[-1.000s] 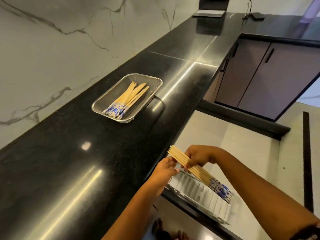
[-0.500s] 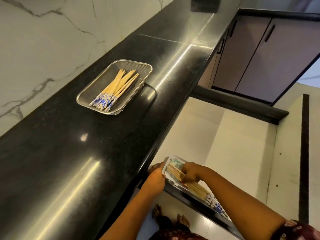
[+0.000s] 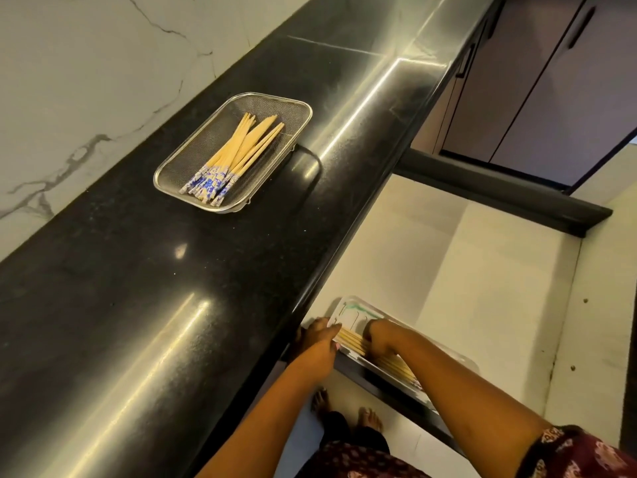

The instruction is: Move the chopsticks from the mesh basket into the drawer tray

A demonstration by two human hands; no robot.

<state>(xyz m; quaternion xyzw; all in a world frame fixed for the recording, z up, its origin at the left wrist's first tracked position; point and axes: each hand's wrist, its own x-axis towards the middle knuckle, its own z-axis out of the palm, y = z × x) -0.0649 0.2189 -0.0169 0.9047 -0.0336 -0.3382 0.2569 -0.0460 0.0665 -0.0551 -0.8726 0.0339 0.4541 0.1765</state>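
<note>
Fingers (image 3: 374, 336) of right hand (image 3: 381, 341) curled down over chopstick bundle (image 3: 351, 340) in drawer tray (image 3: 358, 310), likely settling it flat. Left hand (image 3: 317, 338) loosely closed at bundle's tips (squaring ends, probably), actual grip unclear. More chopsticks (image 3: 232, 157) in mesh basket (image 3: 296, 108) on counter (image 3: 120, 288).
</note>
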